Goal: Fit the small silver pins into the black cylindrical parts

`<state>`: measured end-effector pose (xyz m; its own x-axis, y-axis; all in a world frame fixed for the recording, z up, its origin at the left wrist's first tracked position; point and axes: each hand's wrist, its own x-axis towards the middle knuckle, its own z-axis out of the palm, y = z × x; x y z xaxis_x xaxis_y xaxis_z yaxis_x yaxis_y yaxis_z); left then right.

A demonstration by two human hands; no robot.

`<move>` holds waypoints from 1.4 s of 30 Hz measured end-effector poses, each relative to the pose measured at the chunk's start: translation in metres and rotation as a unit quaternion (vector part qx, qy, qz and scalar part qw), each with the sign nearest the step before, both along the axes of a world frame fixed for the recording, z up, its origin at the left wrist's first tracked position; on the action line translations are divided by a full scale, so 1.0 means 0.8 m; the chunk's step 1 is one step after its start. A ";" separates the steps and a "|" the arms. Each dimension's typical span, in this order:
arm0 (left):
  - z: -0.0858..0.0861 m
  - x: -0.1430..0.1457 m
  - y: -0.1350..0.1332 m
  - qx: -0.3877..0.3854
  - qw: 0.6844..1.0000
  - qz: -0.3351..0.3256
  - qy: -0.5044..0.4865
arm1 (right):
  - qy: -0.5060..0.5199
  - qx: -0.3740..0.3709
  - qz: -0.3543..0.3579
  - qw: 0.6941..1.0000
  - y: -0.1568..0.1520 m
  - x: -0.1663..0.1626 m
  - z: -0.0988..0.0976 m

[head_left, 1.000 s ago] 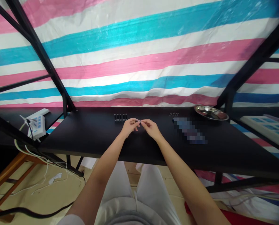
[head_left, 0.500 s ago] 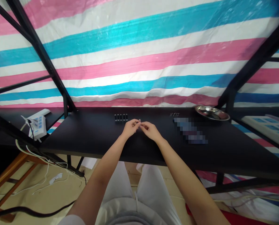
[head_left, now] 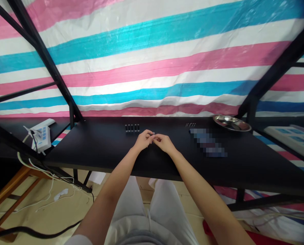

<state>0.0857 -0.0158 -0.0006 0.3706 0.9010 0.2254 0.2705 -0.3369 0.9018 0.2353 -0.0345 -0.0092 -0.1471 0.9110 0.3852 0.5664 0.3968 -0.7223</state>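
Bright glow across the striped sheet [head_left: 152,51], glint on the metal plate [head_left: 232,123], dim tabletop [head_left: 103,146], wide-angle stretch sideways.

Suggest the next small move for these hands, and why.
Probably firm up the grip of the left hand on the small piece before the right hand lets up: only a bit of the piece shows where the hands meet, and whether the right one also holds it is unclear, so easing off early might drop it onto the black table.
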 end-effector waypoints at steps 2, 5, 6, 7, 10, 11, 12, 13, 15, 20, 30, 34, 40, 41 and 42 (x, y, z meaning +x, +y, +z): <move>-0.001 -0.001 0.002 0.036 0.999 0.030 0.023 | 0.008 0.013 -0.028 0.999 0.007 0.004 -0.004; -0.003 -0.004 0.004 0.099 0.988 0.084 0.079 | 0.043 0.032 -0.101 0.993 0.027 0.017 -0.011; -0.003 -0.005 0.004 0.114 0.984 0.092 0.101 | 0.057 0.036 -0.124 0.990 0.036 0.023 -0.014; -0.002 -0.006 0.004 0.125 0.980 0.095 0.122 | 0.065 0.035 -0.142 0.987 0.045 0.029 -0.015; 0.000 -0.008 0.001 0.140 0.972 0.084 0.167 | 0.055 0.029 -0.184 0.981 0.071 0.047 -0.019; 0.001 -0.008 0.000 0.142 0.970 0.081 0.177 | 0.049 0.030 -0.191 0.980 0.079 0.051 -0.020; 0.002 -0.008 -0.001 0.144 0.969 0.079 0.186 | 0.043 0.028 -0.198 0.979 0.087 0.054 -0.020; 0.003 -0.007 -0.002 0.144 0.967 0.077 0.194 | 0.033 0.023 -0.208 0.977 0.094 0.057 -0.021; 0.004 -0.006 -0.003 0.144 0.964 0.073 0.211 | 0.004 0.014 -0.227 0.974 0.106 0.059 -0.022; 0.006 -0.004 -0.004 0.150 0.955 0.060 0.250 | -0.069 -0.001 -0.250 0.966 0.132 0.059 -0.023; 0.010 -0.001 -0.007 0.167 0.949 0.020 0.265 | -0.098 -0.035 -0.248 0.963 0.147 0.065 -0.030; 0.011 0.000 -0.008 0.172 0.949 0.013 0.265 | -0.095 -0.022 -0.250 0.963 0.151 0.072 -0.038; 0.012 0.002 -0.008 0.167 0.950 0.009 0.265 | -0.123 -0.034 -0.273 0.954 0.154 0.077 -0.041; 0.012 0.001 -0.008 0.169 0.950 0.008 0.263 | -0.125 -0.038 -0.277 0.952 0.154 0.078 -0.041; 0.011 0.001 -0.008 0.170 0.950 0.008 0.261 | -0.126 -0.042 -0.281 0.951 0.154 0.078 -0.041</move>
<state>0.0865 -0.0219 0.0082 0.4995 0.8149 0.2939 0.6579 -0.5776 0.4833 0.2979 0.0885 -0.0417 0.2930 0.8990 0.3254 0.8311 -0.0712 -0.5515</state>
